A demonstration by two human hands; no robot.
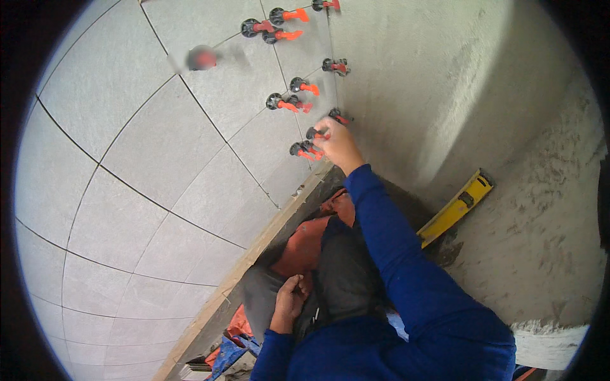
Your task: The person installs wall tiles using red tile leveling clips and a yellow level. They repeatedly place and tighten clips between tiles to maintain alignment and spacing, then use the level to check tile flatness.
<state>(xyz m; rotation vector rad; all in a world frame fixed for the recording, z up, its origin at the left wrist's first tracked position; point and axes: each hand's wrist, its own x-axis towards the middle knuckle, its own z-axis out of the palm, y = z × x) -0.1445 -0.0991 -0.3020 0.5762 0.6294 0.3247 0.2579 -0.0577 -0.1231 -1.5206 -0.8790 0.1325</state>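
Note:
My right hand (341, 145) reaches up to the grey tiled wall (184, 120) near its right corner. Its thumb and fingers are closed on a tile leveling clip with a black round base and red handle (316, 133). Just below it sits another black and orange leveling clip (297, 149), and a further red-handled clip (337, 115) is at the corner above the hand. Low in front of my body, my left hand (290, 303) rests over my lap with curled fingers; whatever may be in them is hidden.
More leveling clips (274, 101) sit along the tile joints above. One dark and red round shape (202, 58) is blurred. A wooden batten (254, 247) runs along the tiles' lower edge. On the right, a yellow spirit level (459, 206) leans by the bare grey wall (419, 76).

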